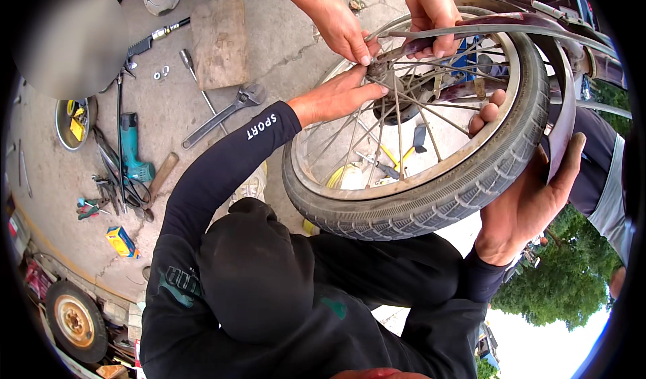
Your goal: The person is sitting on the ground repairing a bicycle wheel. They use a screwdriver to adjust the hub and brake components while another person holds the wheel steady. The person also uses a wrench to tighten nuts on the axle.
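Note:
A bicycle wheel with a treaded black tyre (431,221) tilts across the upper right, still beside the bicycle frame (568,32). My left hand (336,99), in a black sleeve, reaches over the rim, its thumb and fingers closed round one end of the hub (397,106). My right hand (521,214) grips the tyre and rim from below, fingertips showing among the spokes. Its thumb lies by the curved grey mudguard (566,103). From the top, another person's two hands, one hand (340,25) and one hand (431,12), hold a brown metal fork end (398,52) at the hub.
On the concrete at left lie an adjustable wrench (222,118), a wooden board (219,46), a teal power tool (132,151), a metal bowl (59,126) and a yellow-blue box (122,242). Yellow-handled tools (398,157) show through the spokes. A small wheel (75,322) stands lower left.

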Demonstrator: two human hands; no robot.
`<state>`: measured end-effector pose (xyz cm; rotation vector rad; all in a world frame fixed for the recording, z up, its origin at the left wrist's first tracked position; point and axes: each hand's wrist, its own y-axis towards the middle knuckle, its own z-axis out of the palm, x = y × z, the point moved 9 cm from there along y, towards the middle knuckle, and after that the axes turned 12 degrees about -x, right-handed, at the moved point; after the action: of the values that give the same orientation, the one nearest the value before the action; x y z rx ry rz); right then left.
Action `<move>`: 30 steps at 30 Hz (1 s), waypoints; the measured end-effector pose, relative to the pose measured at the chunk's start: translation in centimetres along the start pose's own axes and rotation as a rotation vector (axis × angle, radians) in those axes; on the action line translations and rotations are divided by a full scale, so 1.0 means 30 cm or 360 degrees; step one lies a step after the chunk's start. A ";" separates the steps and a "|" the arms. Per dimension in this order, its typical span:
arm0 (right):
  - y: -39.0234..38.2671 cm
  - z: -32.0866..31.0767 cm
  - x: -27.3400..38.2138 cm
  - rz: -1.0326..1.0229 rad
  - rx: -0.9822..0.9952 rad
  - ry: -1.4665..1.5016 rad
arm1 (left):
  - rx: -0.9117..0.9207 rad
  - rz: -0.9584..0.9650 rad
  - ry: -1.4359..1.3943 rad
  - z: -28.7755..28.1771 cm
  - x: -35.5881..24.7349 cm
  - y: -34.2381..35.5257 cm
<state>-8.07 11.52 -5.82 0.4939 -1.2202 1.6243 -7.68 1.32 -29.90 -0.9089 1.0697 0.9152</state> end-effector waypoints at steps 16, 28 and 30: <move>0.109 0.100 -0.054 0.0164 0.0119 0.0147 | 0.0166 -0.0163 0.0776 -0.137 -0.276 -0.127; 0.188 0.088 0.003 0.0138 0.0430 0.0429 | -0.0400 -0.0110 0.0469 0.183 -0.647 -0.252; 0.181 0.085 -0.022 0.0270 0.0326 0.0487 | -0.0543 -0.0139 0.0375 0.166 -0.639 -0.266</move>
<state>-13.18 9.04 -7.89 0.2590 -0.8918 1.9017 -2.98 0.09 -9.09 -1.3636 1.0800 0.9500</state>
